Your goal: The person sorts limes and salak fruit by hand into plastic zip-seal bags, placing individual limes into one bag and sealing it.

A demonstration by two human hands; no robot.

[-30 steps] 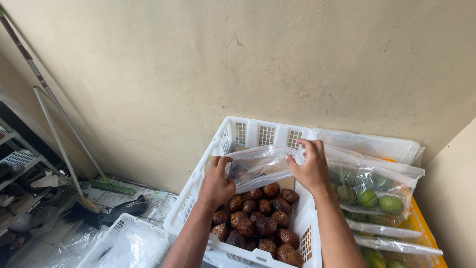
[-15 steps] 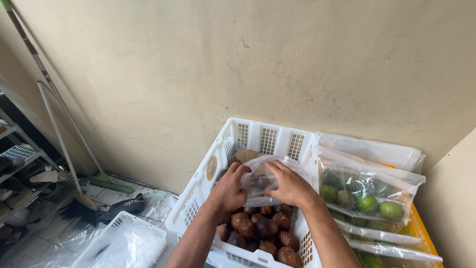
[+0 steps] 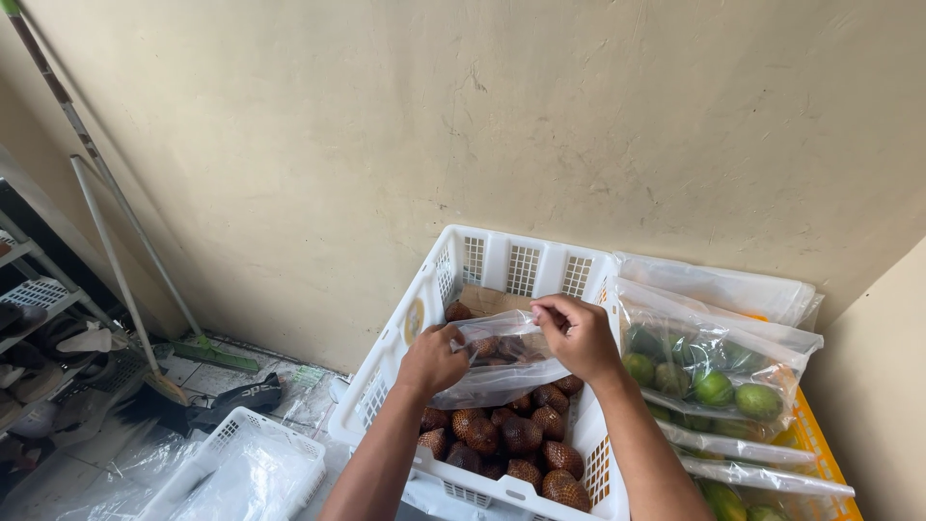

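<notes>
Hands, two, over a white crate of brown scaly fruit. Left hand: fingers curled shut, pinching the left edge of a clear bag. Right hand: fingers bent closed, gripping the bag's upper right edge. Bag: held stretched between both hands just above the fruit, its lower part sagging onto it; dark fruit shows through the plastic. Crate: against a beige wall. To its right, a yellow crate stacked with clear bags of green fruit. Lower left, a second white crate lined with plastic. Far left, broom handles leaning on the wall and a shelf.
</notes>
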